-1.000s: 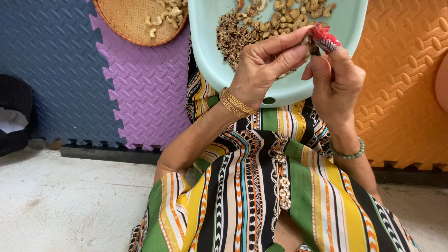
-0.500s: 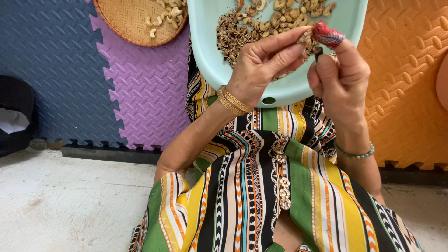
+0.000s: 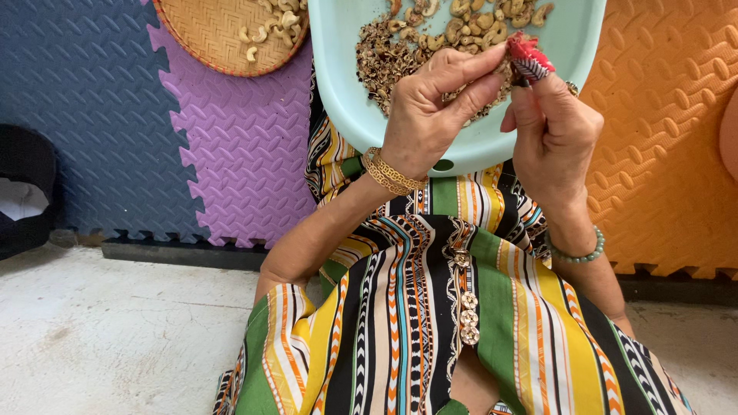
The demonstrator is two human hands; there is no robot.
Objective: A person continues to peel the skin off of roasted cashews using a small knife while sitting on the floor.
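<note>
Since half a second ago both hands have risen slightly over the tray [image 3: 346,92]. Left hand [image 3: 430,107] pinches a cashew I can barely see; right hand [image 3: 550,123] grips a red-wrapped tool [image 3: 526,58], pointing up-left. Foam mats [image 3: 231,154] cover concrete floor [image 3: 115,338].

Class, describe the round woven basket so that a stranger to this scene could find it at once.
Start at the pale green tray on the person's lap. Left of it, on the purple foam mat, lies the woven basket. Unlike the tray's mix of nuts and husk scraps, it holds only pale peeled nuts.
</note>
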